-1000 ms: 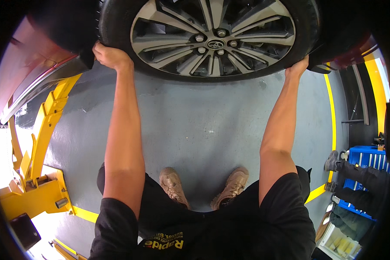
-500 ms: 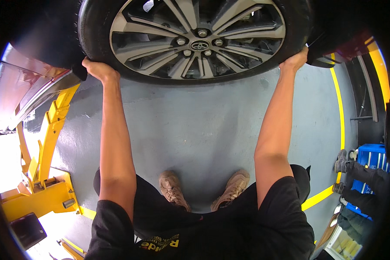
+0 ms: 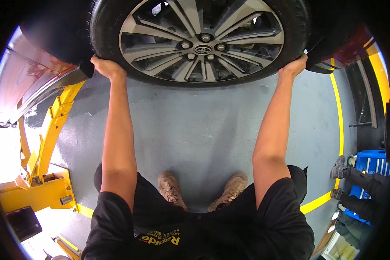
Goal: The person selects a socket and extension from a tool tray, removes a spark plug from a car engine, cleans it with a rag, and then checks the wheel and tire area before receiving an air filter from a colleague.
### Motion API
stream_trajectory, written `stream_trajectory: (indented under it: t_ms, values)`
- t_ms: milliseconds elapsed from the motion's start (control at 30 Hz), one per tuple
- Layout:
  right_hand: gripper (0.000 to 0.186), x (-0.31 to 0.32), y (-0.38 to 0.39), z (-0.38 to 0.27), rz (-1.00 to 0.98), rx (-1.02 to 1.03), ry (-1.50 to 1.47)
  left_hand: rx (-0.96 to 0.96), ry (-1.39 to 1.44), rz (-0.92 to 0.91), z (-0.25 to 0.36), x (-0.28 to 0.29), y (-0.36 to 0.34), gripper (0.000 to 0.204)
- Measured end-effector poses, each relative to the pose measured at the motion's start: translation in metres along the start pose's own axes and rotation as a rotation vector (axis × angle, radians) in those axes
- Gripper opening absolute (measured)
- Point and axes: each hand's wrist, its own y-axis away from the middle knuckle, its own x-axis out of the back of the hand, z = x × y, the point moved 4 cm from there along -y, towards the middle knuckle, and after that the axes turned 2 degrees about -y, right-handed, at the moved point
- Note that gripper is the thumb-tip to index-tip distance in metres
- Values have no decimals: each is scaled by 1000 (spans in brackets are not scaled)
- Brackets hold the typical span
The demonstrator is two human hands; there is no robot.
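Observation:
A car wheel (image 3: 201, 58) with a black tyre and a grey multi-spoke alloy rim sits on a raised car in front of me. Lug nuts (image 3: 206, 38) ring its centre cap. Gripping the tyre's lower left side is my left hand (image 3: 108, 67), its fingers curled behind the rubber and mostly hidden. My right hand (image 3: 294, 66) holds the tyre's lower right side the same way. Both arms are stretched out, and the wheel stays up off the floor between them.
A yellow lift arm (image 3: 55, 117) stands at left under the dark red car body (image 3: 39, 65). Yellow lines (image 3: 316, 202) mark the grey floor (image 3: 182, 125). To the right are another person's dark-clothed legs (image 3: 359, 175) beside a blue rack (image 3: 368, 161).
The wheel sits slightly further right in view on its left side, and its spokes look turned a little. Both hands keep their hold on the tyre.

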Motion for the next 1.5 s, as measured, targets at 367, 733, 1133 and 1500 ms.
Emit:
stream_trajectory:
  t_ms: [367,733,1133,1500]
  values:
    - [32,-29,164,-18,366,338,225,-227,-1326,675,-52,15,33,32]
    - [20,11,381,-126,-272,-679,549,46,-850,-657,178,-9,284,43]
    - [13,-49,186,-642,-286,-463,653,-67,-378,-1517,594,-322,394,25]
    - [12,-87,73,-876,-275,-173,740,-20,-110,-1364,740,-517,413,24]
